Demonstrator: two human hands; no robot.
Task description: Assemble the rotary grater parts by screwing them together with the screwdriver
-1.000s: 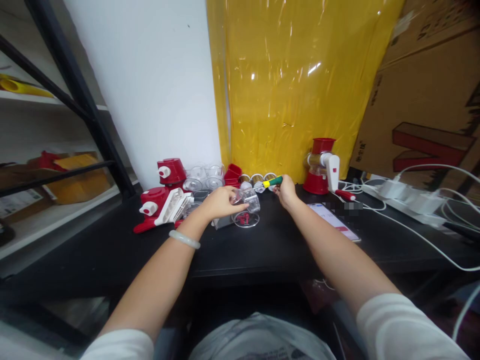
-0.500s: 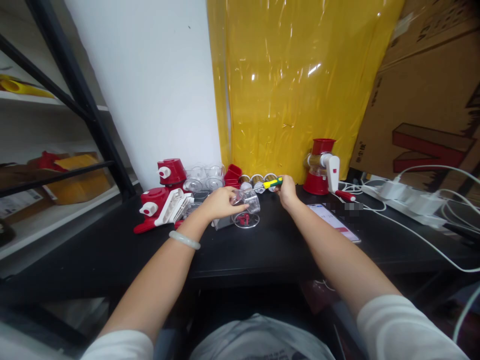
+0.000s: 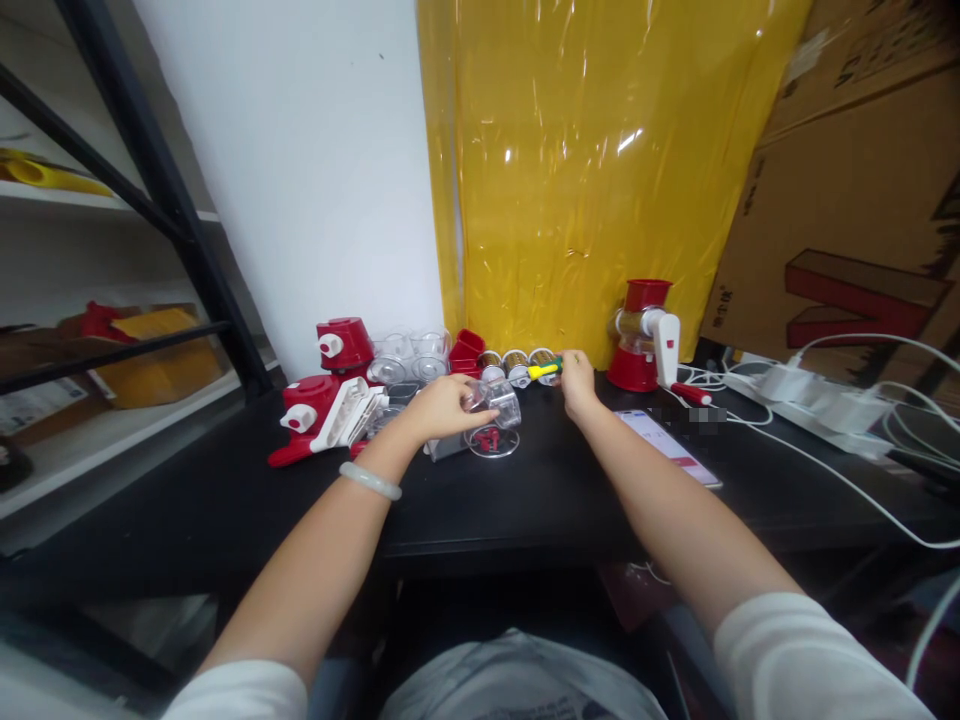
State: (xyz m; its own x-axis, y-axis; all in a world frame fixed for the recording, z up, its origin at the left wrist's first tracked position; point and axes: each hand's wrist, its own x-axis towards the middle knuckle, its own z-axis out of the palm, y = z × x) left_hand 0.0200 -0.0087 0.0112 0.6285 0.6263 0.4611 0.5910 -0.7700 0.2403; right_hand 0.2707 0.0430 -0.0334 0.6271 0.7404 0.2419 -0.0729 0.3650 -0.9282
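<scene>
My left hand is closed around a clear plastic housing, held tilted above the black table. In my right hand is a screwdriver with a yellow and green handle. Its shaft points left to the housing; whether the tip touches it I cannot tell. Below the housing lies a clear round dish with small red parts in it. Just behind the screwdriver stand several metal grater drums with white ends.
Red grinder bases, a white crank handle and clear housings sit at the left. An assembled red and white rotary grater stands at the right, near a phone and a white power strip with cables.
The screwdriver handle has tipped slightly, and my right hand has shifted a little with it. My left hand and the clear housing are almost unmoved.
</scene>
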